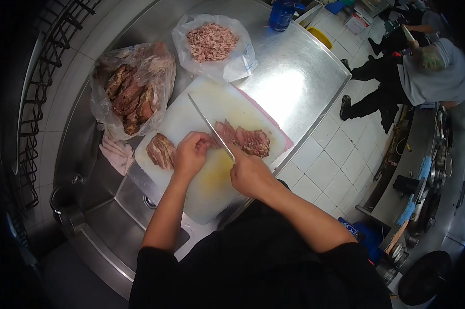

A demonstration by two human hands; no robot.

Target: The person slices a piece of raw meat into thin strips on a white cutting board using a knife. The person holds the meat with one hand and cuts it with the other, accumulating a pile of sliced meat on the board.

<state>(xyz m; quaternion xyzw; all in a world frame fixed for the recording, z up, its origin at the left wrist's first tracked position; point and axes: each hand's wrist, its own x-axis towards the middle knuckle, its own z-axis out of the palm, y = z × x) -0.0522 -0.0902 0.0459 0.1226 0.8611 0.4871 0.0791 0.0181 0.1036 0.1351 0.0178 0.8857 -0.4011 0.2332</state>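
Note:
My right hand (251, 175) grips the handle of a long kitchen knife (211, 125), its blade slanting up and left over the white cutting board (201, 185). Beside the blade, the curled fingers of my left hand (192, 152) hold a small piece of meat (214, 143), mostly hidden by the fingers and the knife. To the right of the blade lie overlapping slices of cooked meat (255, 142), pink with browned edges. A browned chunk of meat (160, 150) rests on the board left of my left hand.
Behind the board stand an open plastic bag of large meat pieces (130, 96) and a bag of diced meat (213, 41). A pink cloth (117, 152) lies by the sink (108, 220). A blue jug (282, 15) is at the far counter. People (433, 73) stand across the tiled floor.

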